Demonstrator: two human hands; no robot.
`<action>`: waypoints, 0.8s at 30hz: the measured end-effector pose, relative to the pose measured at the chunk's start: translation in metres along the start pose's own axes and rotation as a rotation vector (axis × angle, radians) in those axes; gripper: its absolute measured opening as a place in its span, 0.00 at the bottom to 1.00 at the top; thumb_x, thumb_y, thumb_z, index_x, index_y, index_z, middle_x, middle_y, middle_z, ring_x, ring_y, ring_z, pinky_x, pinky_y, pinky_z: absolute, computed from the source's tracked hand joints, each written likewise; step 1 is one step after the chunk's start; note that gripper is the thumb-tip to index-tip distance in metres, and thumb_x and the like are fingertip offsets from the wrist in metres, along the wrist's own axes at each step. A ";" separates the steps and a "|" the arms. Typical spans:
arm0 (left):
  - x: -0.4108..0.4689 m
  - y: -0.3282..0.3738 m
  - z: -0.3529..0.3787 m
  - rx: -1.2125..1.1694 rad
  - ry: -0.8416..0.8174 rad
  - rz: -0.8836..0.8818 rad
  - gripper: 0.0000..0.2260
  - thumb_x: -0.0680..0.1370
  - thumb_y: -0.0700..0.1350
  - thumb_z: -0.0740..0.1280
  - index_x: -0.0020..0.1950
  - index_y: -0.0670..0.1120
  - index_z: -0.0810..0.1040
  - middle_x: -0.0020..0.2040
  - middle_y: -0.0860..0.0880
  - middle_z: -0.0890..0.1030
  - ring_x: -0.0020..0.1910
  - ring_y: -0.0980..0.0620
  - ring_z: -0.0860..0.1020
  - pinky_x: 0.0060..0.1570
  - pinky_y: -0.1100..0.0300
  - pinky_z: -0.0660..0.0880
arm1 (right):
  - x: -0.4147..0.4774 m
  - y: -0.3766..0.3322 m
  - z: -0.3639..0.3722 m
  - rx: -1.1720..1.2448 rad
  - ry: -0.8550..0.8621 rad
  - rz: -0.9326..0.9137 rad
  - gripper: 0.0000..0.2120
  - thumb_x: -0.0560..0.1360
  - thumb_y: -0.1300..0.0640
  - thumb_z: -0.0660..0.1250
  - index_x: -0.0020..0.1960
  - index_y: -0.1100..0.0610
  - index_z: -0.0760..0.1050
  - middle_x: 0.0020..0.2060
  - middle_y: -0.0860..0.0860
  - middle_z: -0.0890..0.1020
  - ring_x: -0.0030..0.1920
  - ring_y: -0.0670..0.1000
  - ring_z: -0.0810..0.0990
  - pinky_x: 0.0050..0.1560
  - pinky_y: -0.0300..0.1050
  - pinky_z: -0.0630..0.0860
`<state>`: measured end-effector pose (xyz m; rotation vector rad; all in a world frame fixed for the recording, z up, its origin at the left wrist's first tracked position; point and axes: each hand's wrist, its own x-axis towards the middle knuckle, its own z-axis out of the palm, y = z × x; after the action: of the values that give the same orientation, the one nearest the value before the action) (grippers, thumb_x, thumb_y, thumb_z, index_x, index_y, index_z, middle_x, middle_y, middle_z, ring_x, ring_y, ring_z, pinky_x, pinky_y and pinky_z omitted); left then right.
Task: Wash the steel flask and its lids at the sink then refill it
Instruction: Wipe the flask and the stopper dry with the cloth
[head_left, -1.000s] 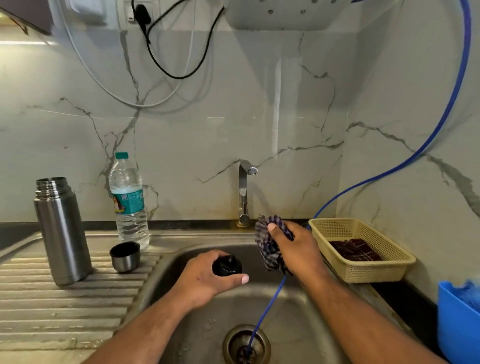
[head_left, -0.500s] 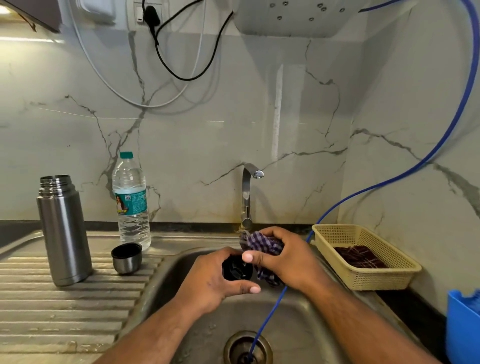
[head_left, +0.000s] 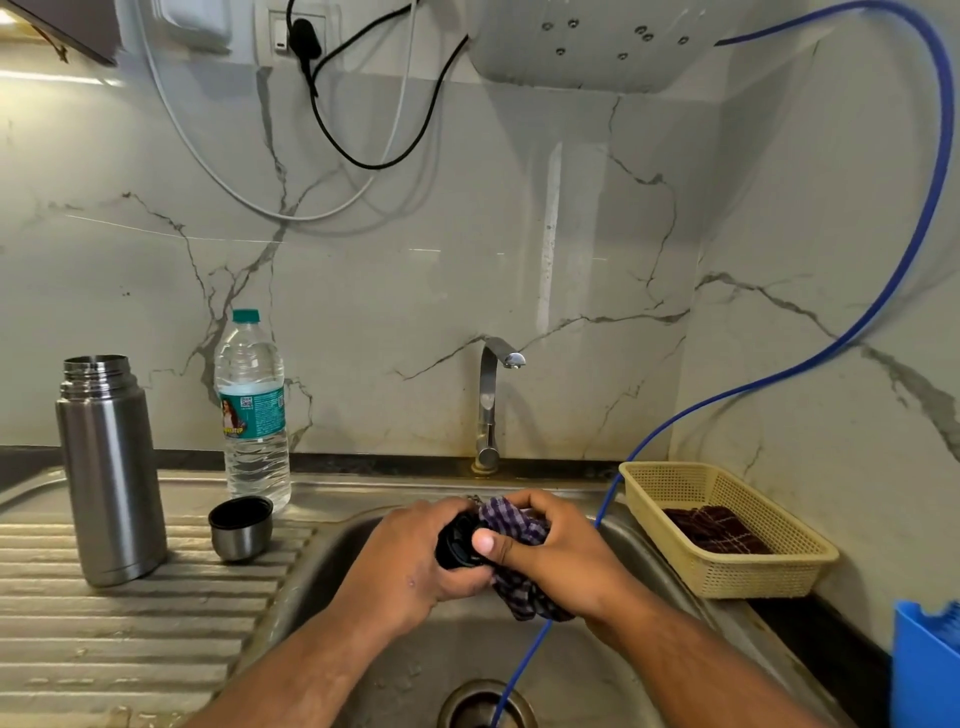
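Over the sink basin (head_left: 332, 561) my left hand (head_left: 415, 561) grips a black inner lid (head_left: 454, 543). My right hand (head_left: 556, 556) holds a purple checked cloth (head_left: 514, 577) against that lid, thumb pressed on its top. The steel flask (head_left: 111, 467) stands upright and uncapped on the ribbed drainboard (head_left: 104, 623) at the left. Its steel cup lid (head_left: 240, 527) sits mouth up beside it. The tap (head_left: 491, 405) behind my hands shows no water running.
A clear plastic water bottle (head_left: 253, 405) stands behind the cup lid. A beige basket (head_left: 727, 530) with a dark cloth sits right of the sink. A blue hose (head_left: 524, 660) runs into the drain (head_left: 485, 706). A blue container (head_left: 927, 670) is at the far right edge.
My right hand brought the cloth left onto the black lid, and both hands have closed together around it over the basin.
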<state>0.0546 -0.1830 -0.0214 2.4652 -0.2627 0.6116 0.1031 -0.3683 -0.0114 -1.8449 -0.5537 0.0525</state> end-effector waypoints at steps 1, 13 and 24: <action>0.000 0.002 0.000 0.009 -0.019 0.018 0.19 0.69 0.59 0.77 0.57 0.61 0.78 0.48 0.61 0.80 0.48 0.63 0.77 0.51 0.65 0.75 | 0.000 0.000 0.001 0.011 0.036 0.006 0.19 0.67 0.43 0.81 0.53 0.49 0.81 0.45 0.45 0.87 0.46 0.41 0.86 0.45 0.37 0.82; -0.008 0.012 -0.006 -0.317 -0.084 -0.051 0.32 0.59 0.75 0.74 0.55 0.58 0.79 0.48 0.61 0.84 0.49 0.63 0.82 0.52 0.62 0.80 | 0.004 -0.020 -0.025 0.051 0.252 -0.121 0.21 0.68 0.36 0.75 0.56 0.46 0.84 0.49 0.44 0.87 0.50 0.41 0.85 0.54 0.42 0.80; -0.013 0.026 -0.021 -0.535 0.109 -0.143 0.48 0.56 0.88 0.51 0.51 0.53 0.84 0.40 0.55 0.86 0.37 0.60 0.84 0.37 0.72 0.76 | -0.004 -0.019 -0.010 -0.071 -0.098 -0.469 0.15 0.77 0.42 0.71 0.63 0.38 0.82 0.58 0.42 0.75 0.64 0.45 0.76 0.65 0.38 0.73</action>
<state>0.0272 -0.1919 0.0003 1.9119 -0.1759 0.5300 0.0959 -0.3745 0.0085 -1.7444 -1.0552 -0.1946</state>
